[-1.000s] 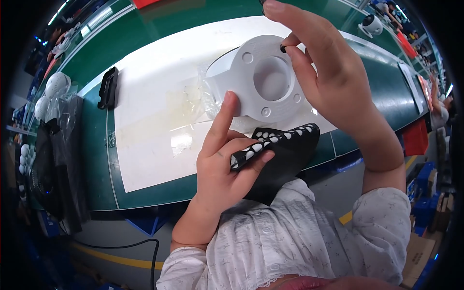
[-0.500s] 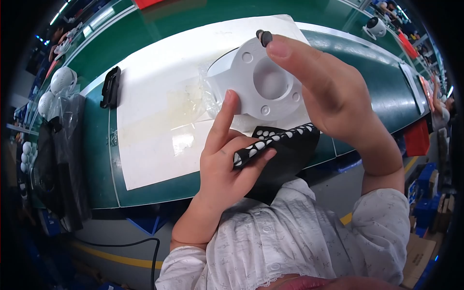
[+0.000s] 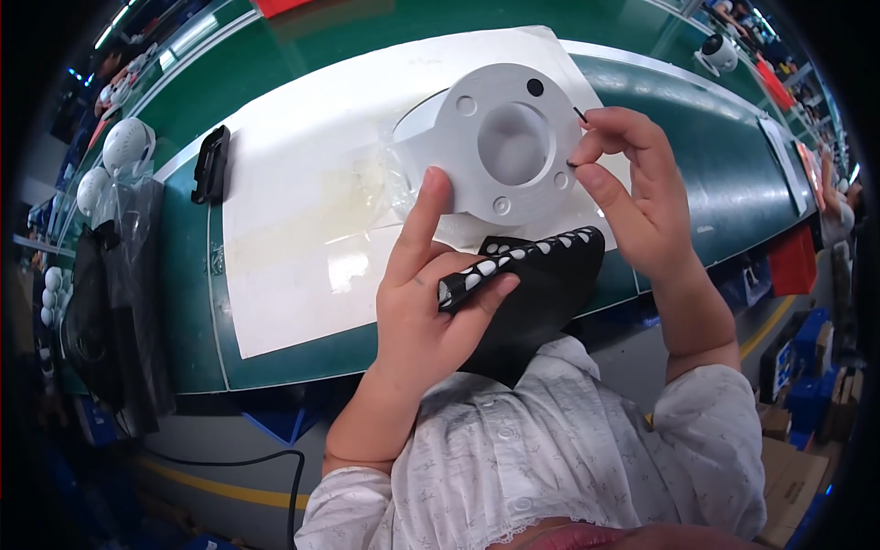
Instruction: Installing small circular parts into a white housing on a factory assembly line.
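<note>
A white plastic housing (image 3: 449,147) with a round hollow in its middle lies on the white sheet in front of me. One black round pad (image 3: 535,87) sits in a recess at its upper right; other recesses around the ring show white. My left hand (image 3: 426,293) pinches a folded black sheet of round pads (image 3: 541,293), white dots along its fold. Its index finger rests on the housing's lower left. At the housing's right edge my right hand (image 3: 637,188) has small black pads (image 3: 579,115) at its fingertips, one at the index finger and one at the thumb.
The white sheet (image 3: 284,238) covers part of the green table (image 3: 183,302). A black plastic part (image 3: 212,165) lies at its left edge. White round devices (image 3: 124,147) and a bagged dark bundle (image 3: 137,229) are further left. Another white device (image 3: 718,53) stands far right.
My right hand has drawn back from the housing's top to its right side, leaving a black pad in the upper right recess. My left hand has hardly moved.
</note>
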`<action>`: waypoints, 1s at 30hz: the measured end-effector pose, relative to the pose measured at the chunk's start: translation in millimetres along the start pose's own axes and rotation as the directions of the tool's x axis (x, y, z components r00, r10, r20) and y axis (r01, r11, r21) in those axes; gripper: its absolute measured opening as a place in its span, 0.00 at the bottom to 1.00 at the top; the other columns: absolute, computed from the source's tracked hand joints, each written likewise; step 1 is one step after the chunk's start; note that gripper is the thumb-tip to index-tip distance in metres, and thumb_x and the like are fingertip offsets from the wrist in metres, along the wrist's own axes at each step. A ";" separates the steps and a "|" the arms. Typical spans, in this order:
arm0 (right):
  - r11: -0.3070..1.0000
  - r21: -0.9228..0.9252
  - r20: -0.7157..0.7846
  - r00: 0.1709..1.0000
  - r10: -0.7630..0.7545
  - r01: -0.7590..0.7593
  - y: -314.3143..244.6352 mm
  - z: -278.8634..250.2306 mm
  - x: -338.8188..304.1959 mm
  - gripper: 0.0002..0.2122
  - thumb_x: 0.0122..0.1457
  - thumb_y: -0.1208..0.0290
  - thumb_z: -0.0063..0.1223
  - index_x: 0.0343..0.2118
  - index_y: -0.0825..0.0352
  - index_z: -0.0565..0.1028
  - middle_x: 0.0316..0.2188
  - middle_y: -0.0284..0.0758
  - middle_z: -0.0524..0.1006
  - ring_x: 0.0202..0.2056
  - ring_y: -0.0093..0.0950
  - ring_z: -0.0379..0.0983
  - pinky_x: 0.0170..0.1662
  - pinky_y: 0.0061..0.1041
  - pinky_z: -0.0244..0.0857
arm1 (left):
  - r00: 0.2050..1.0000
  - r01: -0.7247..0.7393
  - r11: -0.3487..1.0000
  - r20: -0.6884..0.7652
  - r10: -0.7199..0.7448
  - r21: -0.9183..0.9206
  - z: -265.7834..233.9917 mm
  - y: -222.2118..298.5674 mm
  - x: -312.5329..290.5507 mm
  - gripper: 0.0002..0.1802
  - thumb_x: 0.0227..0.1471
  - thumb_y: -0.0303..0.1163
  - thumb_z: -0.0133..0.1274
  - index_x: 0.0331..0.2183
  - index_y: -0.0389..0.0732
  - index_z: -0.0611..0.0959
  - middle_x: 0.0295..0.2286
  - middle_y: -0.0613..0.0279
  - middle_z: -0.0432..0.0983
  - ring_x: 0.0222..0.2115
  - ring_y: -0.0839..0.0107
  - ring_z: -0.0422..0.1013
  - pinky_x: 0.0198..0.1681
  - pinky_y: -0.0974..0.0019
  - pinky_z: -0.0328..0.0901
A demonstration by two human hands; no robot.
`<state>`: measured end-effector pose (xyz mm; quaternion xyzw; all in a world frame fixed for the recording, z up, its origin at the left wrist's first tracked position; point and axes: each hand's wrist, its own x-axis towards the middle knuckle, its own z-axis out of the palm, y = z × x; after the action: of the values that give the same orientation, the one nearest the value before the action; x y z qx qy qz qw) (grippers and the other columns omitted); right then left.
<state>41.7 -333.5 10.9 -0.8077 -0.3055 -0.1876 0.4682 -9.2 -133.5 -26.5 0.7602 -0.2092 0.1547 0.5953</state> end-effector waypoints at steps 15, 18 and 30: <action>0.987 -0.067 -0.030 0.989 0.146 -0.148 -16.5 4.6 -8.9 0.19 0.49 0.81 0.47 0.45 0.62 0.64 0.24 0.29 0.73 0.13 0.14 0.57 0.18 0.13 0.54 | 0.999 0.048 0.998 0.003 -0.048 -0.043 2.7 4.2 2.7 0.09 0.33 0.21 0.59 0.23 0.33 0.76 0.52 0.45 0.51 0.51 0.56 0.55 0.43 0.68 0.60; 0.968 -0.221 -0.026 0.993 0.119 -0.122 -32.3 3.1 -12.1 0.17 0.47 0.81 0.48 0.42 0.62 0.67 0.25 0.31 0.75 0.13 0.18 0.62 0.17 0.17 0.56 | 0.999 0.050 0.998 -0.003 -0.051 -0.034 -1.9 8.5 -1.8 0.09 0.34 0.21 0.59 0.23 0.33 0.76 0.52 0.45 0.52 0.51 0.56 0.55 0.44 0.67 0.59; 0.884 -0.442 0.242 0.928 0.283 -0.155 -72.6 -16.6 7.9 0.19 0.41 0.78 0.53 0.40 0.63 0.71 0.36 0.36 0.73 0.15 0.23 0.65 0.21 0.17 0.58 | 1.000 0.016 1.000 -0.023 -0.016 0.025 -3.4 6.2 -1.6 0.07 0.33 0.21 0.58 0.19 0.32 0.74 0.51 0.43 0.53 0.34 0.67 0.61 0.35 0.72 0.58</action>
<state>-1.3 -318.2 70.3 -0.9370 -0.2317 -0.0689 0.2524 -13.6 -131.2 -21.3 0.7675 -0.1944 0.1611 0.5892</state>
